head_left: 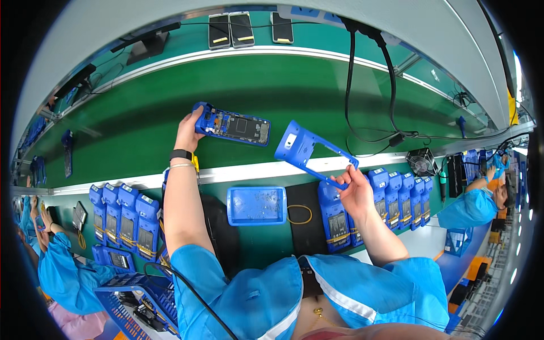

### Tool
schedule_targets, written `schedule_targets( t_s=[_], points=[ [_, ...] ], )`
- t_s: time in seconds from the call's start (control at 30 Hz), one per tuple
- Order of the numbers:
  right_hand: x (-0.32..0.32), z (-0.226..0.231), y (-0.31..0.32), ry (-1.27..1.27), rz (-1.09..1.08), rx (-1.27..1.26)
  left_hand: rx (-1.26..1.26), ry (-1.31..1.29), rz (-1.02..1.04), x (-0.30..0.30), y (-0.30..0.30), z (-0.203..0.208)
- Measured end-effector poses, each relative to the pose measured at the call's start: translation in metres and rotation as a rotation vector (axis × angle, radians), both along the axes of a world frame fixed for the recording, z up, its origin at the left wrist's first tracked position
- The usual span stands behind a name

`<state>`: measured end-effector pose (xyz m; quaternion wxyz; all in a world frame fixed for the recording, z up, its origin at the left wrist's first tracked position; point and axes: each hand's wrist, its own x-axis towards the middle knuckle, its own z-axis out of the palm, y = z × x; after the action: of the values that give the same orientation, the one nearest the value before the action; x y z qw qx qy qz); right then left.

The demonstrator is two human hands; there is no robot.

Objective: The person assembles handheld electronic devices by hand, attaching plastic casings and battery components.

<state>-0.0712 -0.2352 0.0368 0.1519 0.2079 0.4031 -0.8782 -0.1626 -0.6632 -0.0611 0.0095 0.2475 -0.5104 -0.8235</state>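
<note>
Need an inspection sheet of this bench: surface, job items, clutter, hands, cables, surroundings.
Surface: green bench top, raised behind a pale edge strip.
Job items: opened blue device, internals exposed; blue cover frame, separate from it.
Clutter: blue tray with small bits inside; yellowish band loop to its right; banded blue devices in rows left and right.
Hands: left hand holds the device; right hand holds the frame.
Cables: black cables hang at the back right; a thin one crosses the left sleeve.
Surroundings: co-workers' blue sleeves at left and right.
</note>
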Motion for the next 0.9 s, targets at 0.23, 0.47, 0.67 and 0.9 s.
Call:
schedule_targets(
  t_s=[0.23,0.47,0.67,0.9],
  points=[
    [0.005,-0.002,-0.031,0.098,0.166,-0.03,-1.174,0.067,0.393,-0.001,-0.004,-0.005],
    [0.011,0.011,-0.036,0.372,0.208,-0.103,-0.293,0.259,0.269,0.127,0.152,0.101],
    [0.041,0.023,-0.03,0.498,0.386,-0.251,0.179,0.436,0.198,0.215,0.234,0.105],
    [0.103,0.015,-0.001,0.34,0.479,-0.49,-0.006,0.575,0.257,0.278,0.292,0.095]
  ],
)
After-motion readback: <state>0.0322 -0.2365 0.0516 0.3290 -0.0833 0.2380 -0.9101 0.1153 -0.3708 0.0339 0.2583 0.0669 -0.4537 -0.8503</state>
